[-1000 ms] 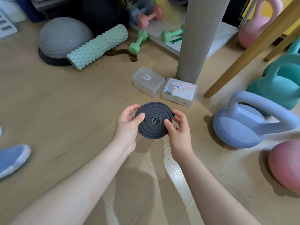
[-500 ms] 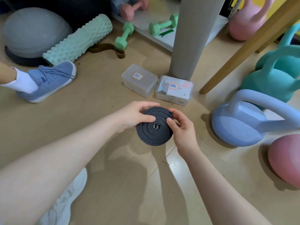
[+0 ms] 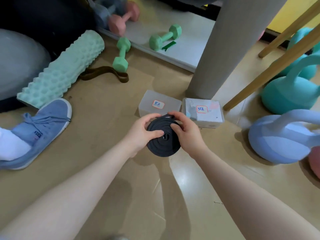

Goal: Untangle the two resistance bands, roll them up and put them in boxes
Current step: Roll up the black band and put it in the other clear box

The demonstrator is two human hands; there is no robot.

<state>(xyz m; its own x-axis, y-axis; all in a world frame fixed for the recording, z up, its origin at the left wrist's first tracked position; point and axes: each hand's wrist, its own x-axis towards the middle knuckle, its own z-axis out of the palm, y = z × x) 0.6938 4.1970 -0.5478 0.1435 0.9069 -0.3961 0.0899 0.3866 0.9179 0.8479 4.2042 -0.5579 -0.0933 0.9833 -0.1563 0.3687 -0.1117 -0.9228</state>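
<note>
A black resistance band (image 3: 161, 146), rolled into a flat coil, is held above the floor between both hands. My left hand (image 3: 143, 134) grips its left side with the thumb across the coil's face. My right hand (image 3: 185, 132) grips the right side, its fingers pinching the band's loose outer end at the top. Just beyond the coil stand two lidded translucent boxes with labels: the left box (image 3: 154, 101) and the right box (image 3: 206, 113). A brown band (image 3: 105, 73) lies on the floor further back, by the foam roller.
A mint foam roller (image 3: 64, 70), green dumbbells (image 3: 122, 54) and a pink dumbbell (image 3: 123, 19) lie at the back. A grey post (image 3: 214, 54) rises behind the boxes. Kettlebells, blue (image 3: 284, 137) and teal (image 3: 294, 90), stand right. A blue shoe (image 3: 38, 129) is at left.
The view has moved closer to the boxes. My hands have carried the coil toward the boxes, and the right fingers now pinch its outer end at the top.
</note>
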